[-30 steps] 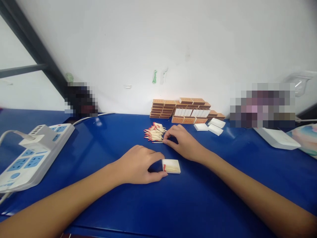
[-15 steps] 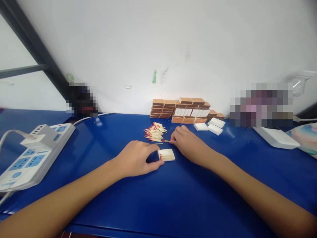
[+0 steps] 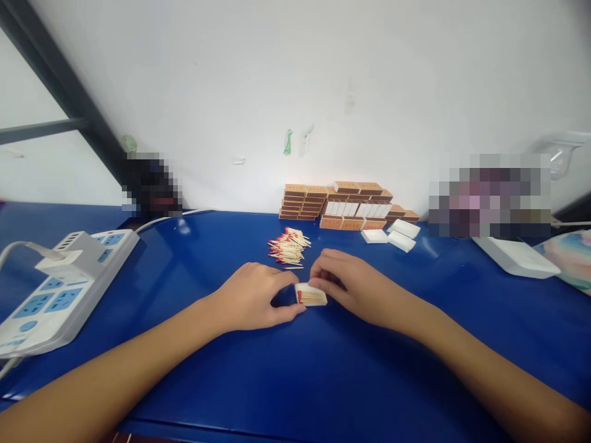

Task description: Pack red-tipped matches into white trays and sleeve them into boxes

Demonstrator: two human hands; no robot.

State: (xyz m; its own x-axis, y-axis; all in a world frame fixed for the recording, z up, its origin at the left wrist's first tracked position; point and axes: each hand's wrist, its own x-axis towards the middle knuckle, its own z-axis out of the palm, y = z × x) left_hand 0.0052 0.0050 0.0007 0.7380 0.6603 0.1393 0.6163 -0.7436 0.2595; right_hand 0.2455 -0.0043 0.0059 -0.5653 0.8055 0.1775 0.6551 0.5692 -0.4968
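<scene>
My left hand [image 3: 252, 295] holds the left end of a small white matchbox tray [image 3: 318, 301] between thumb and forefinger. Several red-headed matches [image 3: 310, 296] lie in the tray, heads toward the left. At its far side is my right hand [image 3: 353, 280], thumb and forefinger pinched together over the rim. Its fingertips cover whatever is between them, so I cannot see a match there. Just beyond the tray is a loose pile of matches [image 3: 289, 247], red heads mostly to the left. A single match [image 3: 293, 267] lies on the table in front of the pile.
Stacked orange-brown matchboxes [image 3: 344, 223] stand against the wall. Some white trays [image 3: 375, 236] lie to their right. A white power strip [image 3: 55, 295] with a plugged-in adapter [image 3: 71, 258] is on the left of the blue table [image 3: 295, 375]. A white box [image 3: 519, 255] sits at the right.
My right hand has come from the match pile, where it pinched a match, toward me to the tray's far edge. The left hand still holds the tray, which has shifted slightly nearer.
</scene>
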